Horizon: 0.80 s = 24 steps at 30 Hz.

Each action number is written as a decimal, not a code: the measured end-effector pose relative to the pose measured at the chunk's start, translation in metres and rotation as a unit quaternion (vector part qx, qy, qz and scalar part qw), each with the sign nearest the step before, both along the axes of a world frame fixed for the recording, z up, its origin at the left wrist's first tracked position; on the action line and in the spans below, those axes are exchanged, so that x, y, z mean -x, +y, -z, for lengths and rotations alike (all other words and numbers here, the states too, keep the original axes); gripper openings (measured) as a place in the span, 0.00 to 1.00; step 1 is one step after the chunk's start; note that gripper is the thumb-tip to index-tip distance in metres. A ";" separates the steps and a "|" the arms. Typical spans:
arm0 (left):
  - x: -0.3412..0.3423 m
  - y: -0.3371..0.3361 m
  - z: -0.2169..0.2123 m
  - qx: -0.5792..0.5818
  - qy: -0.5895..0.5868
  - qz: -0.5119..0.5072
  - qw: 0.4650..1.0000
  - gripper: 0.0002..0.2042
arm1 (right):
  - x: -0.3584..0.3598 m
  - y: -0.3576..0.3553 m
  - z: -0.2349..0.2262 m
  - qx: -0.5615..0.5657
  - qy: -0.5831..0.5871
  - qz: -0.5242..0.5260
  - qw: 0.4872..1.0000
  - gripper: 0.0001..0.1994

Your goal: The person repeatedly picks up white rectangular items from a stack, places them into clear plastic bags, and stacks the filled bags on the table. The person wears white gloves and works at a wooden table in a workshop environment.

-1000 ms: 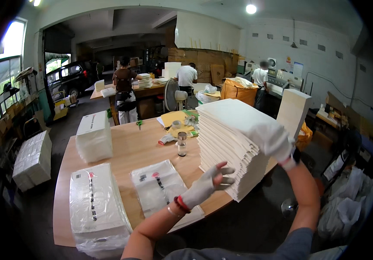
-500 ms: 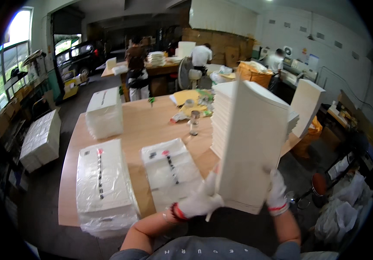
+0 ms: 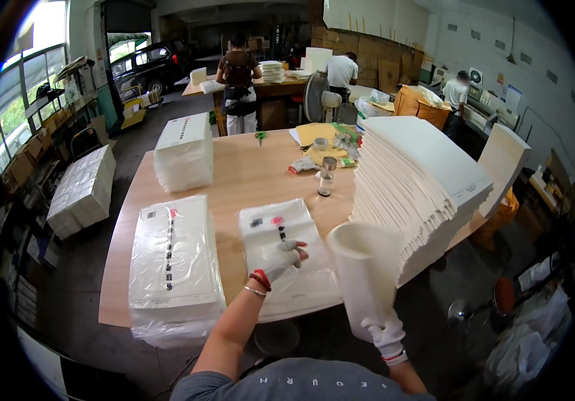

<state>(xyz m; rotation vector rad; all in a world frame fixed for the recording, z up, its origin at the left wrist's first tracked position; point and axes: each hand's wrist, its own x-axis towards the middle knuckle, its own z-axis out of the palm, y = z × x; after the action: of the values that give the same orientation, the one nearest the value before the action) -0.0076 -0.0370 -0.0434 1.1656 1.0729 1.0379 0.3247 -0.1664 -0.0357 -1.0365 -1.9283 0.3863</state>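
My right hand [image 3: 382, 334], in a white glove, grips the lower end of a sheaf of white paper [image 3: 367, 274] curved into a roll. The roll stands on end at the table's near edge, blurred at its upper right. My left hand [image 3: 283, 259], gloved with bare fingertips, hovers over or touches a clear plastic bag [image 3: 301, 291] lying flat; its fingers are apart and slightly bent, with nothing in them. Left of it sits a thick pile of printed plastic bags [image 3: 170, 257]. On the right rises a tall, fanned stack of white paper [image 3: 427, 160].
A glass jar [image 3: 326, 177], green scissors [image 3: 260, 137] and yellow sheets [image 3: 317, 137] lie on the wooden table [image 3: 247, 160]. Another bag pile [image 3: 184, 150] stands at the far left. A stool [image 3: 503, 295] is at right. Several people work beyond.
The upright paper sheaf has come down and been curled into a roll in my right hand. My left hand has let go of it and moved left over the plastic bag.
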 end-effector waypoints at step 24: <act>-0.117 0.003 0.031 -0.442 0.440 -0.076 0.778 0.16 | 0.058 0.146 0.084 0.226 -0.354 -0.004 0.908 0.21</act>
<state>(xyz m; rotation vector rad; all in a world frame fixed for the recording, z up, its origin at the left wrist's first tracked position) 0.1095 -0.0342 -0.0748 2.5417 1.4349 1.1772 0.2665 -0.0203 -0.1193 -1.6373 -2.5518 0.5257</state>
